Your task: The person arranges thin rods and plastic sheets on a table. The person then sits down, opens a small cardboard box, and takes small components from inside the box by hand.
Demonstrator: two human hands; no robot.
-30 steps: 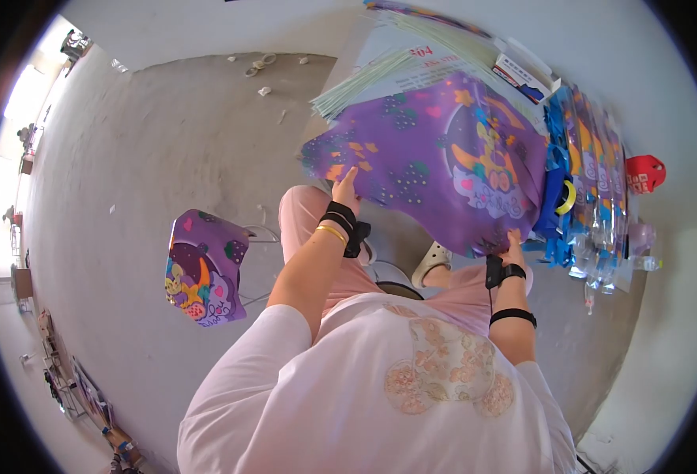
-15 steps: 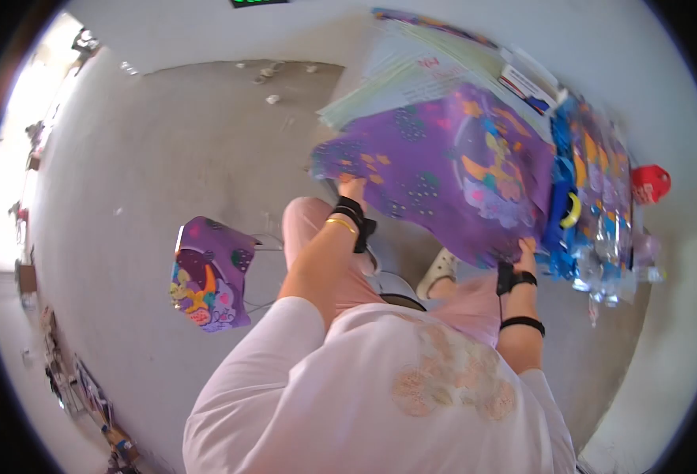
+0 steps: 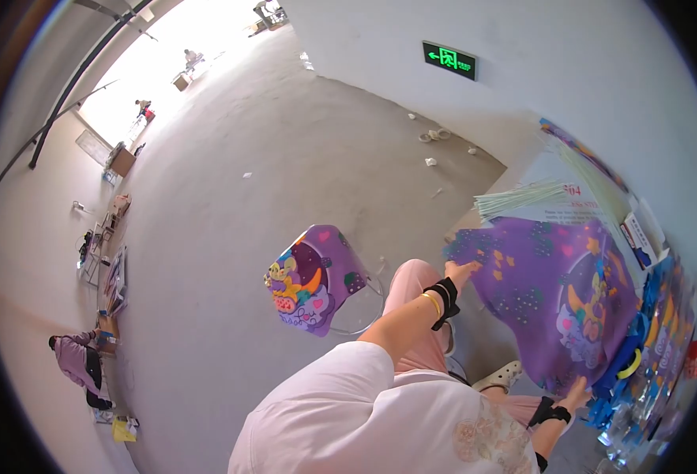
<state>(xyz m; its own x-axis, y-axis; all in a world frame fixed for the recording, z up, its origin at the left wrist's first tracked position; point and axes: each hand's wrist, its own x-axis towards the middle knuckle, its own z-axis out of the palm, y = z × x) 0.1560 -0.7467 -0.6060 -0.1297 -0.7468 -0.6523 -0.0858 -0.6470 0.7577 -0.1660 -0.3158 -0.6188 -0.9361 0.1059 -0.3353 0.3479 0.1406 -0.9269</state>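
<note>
- purple sheet (image 3: 526,280) ahead of the body; long axis roughly left to right;
- left hand (image 3: 462,273) pinching its left end; right hand (image 3: 576,394), well apart, pinching its near right edge, beside wrapped packs (image 3: 666,336)

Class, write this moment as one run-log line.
left hand: grips purple sheet | right hand: grips same purple sheet | beside purple sheet: pale strips

It looks like a workshop: a wide bare floor (image 3: 206,197), plain walls, a lit green exit sign (image 3: 449,60), and cardboard boxes (image 3: 121,160) along the far side, where a person (image 3: 76,363) stands.
</note>
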